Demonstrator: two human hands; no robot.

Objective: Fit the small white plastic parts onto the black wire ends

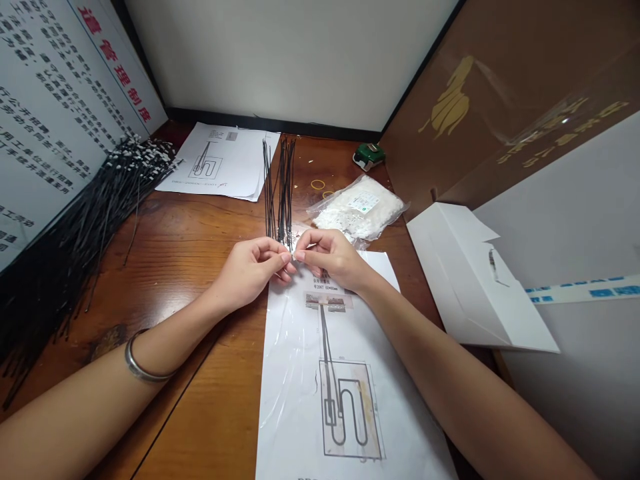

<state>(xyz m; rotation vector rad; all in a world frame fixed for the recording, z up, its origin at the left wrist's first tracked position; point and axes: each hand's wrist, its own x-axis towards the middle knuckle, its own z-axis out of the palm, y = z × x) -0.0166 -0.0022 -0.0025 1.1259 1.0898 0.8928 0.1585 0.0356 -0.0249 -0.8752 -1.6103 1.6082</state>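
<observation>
My left hand [257,263] and my right hand [327,257] meet fingertip to fingertip over the top edge of a plastic-covered drawing sheet [345,387]. Both pinch a small white piece [293,257] between thumb and fingers, at the near ends of a bunch of thin black wires [280,187] that runs away across the wooden table [200,280]. Whether the white piece sits on a wire end I cannot tell. A metal bangle [140,365] is on my left wrist.
A large heap of black wires with white tips [85,220] lies at the left. A second drawing sheet [220,160] lies at the back. A clear bag of white parts [360,208], a green tape measure [369,156], rubber bands [318,184] and a white box [470,280] are on the right.
</observation>
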